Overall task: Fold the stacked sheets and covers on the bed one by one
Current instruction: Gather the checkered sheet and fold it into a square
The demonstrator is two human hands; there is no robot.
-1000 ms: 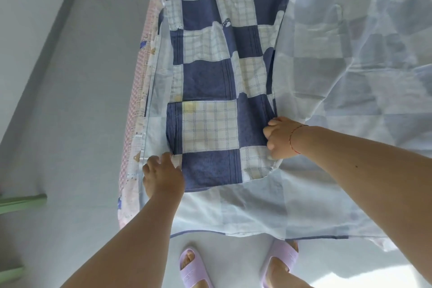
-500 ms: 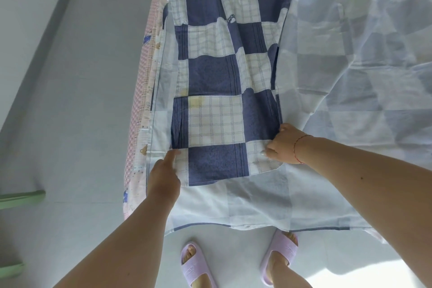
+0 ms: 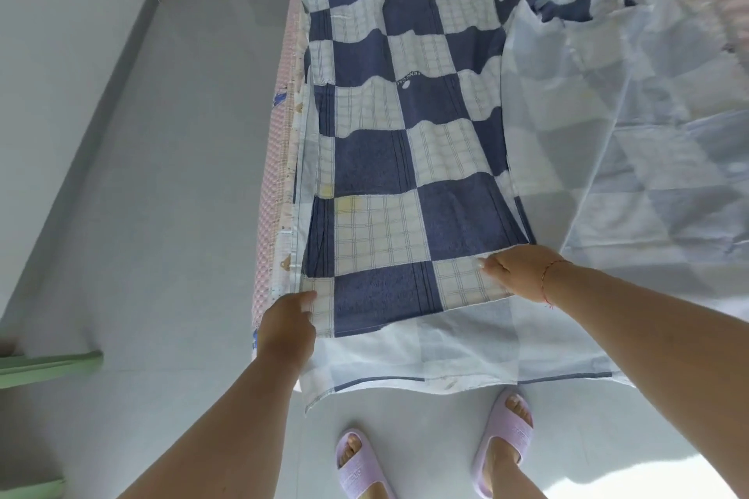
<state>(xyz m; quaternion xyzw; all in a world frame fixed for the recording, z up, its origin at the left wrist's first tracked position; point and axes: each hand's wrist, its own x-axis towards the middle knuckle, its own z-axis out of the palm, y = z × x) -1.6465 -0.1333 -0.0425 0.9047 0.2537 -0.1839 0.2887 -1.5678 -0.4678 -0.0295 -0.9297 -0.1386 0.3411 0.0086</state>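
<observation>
Checked cover (image 3: 405, 158): dark navy squares alternated with white squares ruled in a fine blue grid; its pale reverse (image 3: 648, 134) showed faded blue checks, with a navy hem line. Mattress edge (image 3: 267, 215): pink and white small check. Slippers (image 3: 358, 466): lilac. Floor (image 3: 162, 215): pale grey. Wrist cord (image 3: 545, 280): red.

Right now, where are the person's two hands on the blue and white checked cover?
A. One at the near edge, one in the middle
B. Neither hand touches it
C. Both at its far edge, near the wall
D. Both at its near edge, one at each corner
D: the left hand is at the near left corner of the checked cover and the right hand grips the near right corner.
</observation>
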